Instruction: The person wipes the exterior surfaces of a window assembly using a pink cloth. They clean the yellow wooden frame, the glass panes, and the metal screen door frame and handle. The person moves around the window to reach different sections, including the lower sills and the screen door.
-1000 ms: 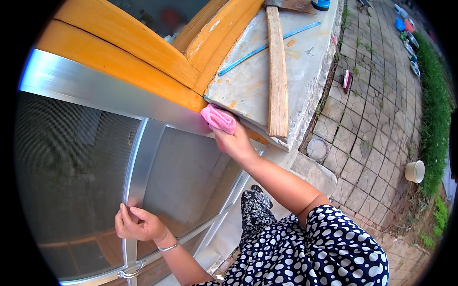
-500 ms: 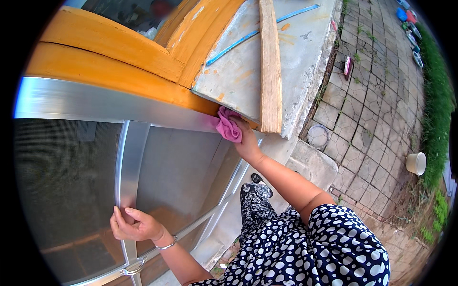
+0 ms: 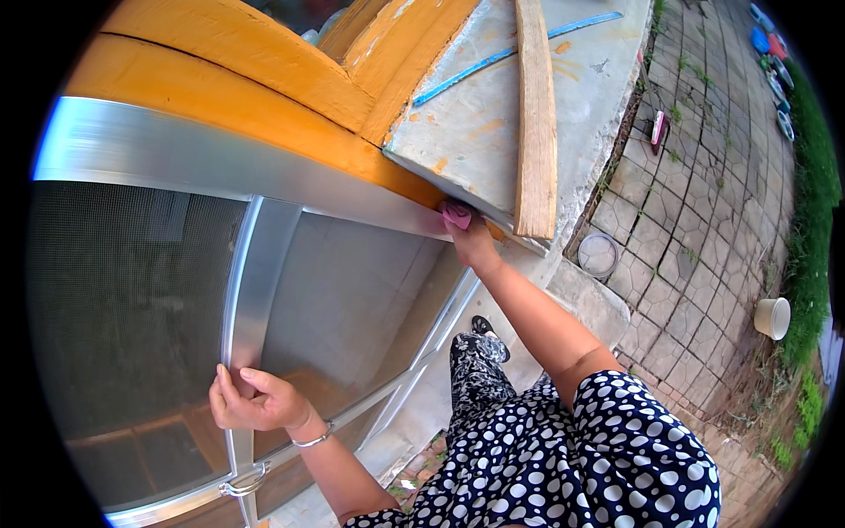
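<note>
My right hand (image 3: pixel 473 242) is closed on a crumpled pink cloth (image 3: pixel 456 214), pressed where the top rail (image 3: pixel 176 154) of a silver metal screen door meets the orange wooden frame (image 3: pixel 198 97). The concrete ledge's edge is just above it, and only a small part of the cloth shows. Lower on the left, my left hand (image 3: pixel 264 402) has its fingers curled on the edge of the door's upright metal bar (image 3: pixel 251 299), thumb apart on the near side. A bracelet circles that wrist. Dark mesh (image 3: pixel 123 326) fills the door panel beside it.
On the concrete ledge (image 3: pixel 466 132) lie a wooden plank (image 3: pixel 535 132) and a thin blue strip (image 3: pixel 466 73). A metal latch (image 3: pixel 244 484) sits low on the door. A round container (image 3: pixel 598 254), a pink-and-white object (image 3: pixel 658 132) and a pale bucket (image 3: pixel 772 319) stand on the paving.
My right hand has pushed the cloth in under the ledge's edge, so less of it shows. My left hand stays on the bar. The whole view has shifted slightly.
</note>
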A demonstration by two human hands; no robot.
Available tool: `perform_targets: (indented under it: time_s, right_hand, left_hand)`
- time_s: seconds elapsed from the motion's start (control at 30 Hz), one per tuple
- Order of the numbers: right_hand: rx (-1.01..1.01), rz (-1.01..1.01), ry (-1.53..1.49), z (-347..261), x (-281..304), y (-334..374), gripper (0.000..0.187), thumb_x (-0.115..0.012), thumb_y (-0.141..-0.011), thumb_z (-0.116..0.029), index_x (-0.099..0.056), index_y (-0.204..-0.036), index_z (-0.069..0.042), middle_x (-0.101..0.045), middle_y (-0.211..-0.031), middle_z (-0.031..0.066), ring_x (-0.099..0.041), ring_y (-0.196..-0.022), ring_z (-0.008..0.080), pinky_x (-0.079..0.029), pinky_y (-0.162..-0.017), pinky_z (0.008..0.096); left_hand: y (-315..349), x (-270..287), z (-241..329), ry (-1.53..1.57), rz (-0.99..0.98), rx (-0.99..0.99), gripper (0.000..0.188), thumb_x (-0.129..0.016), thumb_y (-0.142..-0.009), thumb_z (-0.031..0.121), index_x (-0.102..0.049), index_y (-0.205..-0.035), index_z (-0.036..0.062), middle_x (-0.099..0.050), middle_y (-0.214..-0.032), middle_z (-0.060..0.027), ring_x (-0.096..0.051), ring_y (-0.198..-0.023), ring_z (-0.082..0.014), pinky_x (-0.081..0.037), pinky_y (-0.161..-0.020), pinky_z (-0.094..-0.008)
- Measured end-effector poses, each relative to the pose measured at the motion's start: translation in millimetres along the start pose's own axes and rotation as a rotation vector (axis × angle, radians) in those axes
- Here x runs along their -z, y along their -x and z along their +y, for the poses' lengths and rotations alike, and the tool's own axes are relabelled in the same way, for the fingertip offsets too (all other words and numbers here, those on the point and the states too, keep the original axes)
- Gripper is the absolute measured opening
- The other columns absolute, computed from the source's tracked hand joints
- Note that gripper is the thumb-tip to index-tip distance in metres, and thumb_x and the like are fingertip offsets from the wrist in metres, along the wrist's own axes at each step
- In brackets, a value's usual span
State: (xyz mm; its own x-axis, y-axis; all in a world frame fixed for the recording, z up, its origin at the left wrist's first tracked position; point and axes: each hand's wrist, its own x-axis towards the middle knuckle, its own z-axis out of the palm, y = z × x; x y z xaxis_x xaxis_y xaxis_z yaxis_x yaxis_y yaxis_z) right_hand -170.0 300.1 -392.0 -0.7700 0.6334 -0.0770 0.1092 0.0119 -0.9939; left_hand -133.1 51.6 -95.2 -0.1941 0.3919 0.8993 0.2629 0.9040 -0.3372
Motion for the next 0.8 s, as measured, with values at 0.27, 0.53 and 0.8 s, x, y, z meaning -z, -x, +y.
perform_targets:
  time_s: [0.27,0.53,0.8]
  right_hand:
    - [0.34,-0.145,-0.369,-132,29,24,0.039,-0.065,-0.095,-0.017,-0.057,-0.13,-0.003,-0.058,-0.132,0.0155,-0.053,-0.126,0.0296,-0.039,-0.109,0.0364]
    - [0.671,-0.21,-0.605,-261,36,22,0.038,-0.069,-0.092,-0.016,-0.058,-0.125,-0.002,-0.06,-0.126,0.0157,-0.053,-0.124,0.0333,-0.039,-0.108,0.0413]
    - [1.019,-0.263,-0.57,-381,40,-6,0.034,-0.073,-0.088,-0.021,-0.064,-0.117,-0.007,-0.067,-0.107,0.0098,-0.062,-0.101,0.0262,-0.047,-0.093,0.0337]
  left_hand:
    - [11,4,-1,0.0,0.037,0.05,0.024,-0.063,-0.093,0.015,-0.069,-0.113,0.0029,-0.061,-0.106,-0.0101,-0.053,-0.099,-0.0245,-0.045,-0.084,-0.0375]
    - [16,18,-3,-0.033,-0.004,0.051,0.024,-0.063,-0.092,0.014,-0.07,-0.111,0.0028,-0.061,-0.105,-0.0091,-0.052,-0.098,-0.0256,-0.043,-0.084,-0.0404]
    - [13,26,-1,0.014,0.048,0.06,0.023,-0.062,-0.092,0.014,-0.069,-0.112,0.0054,-0.059,-0.106,-0.0059,-0.054,-0.095,-0.0247,-0.041,-0.085,-0.0396]
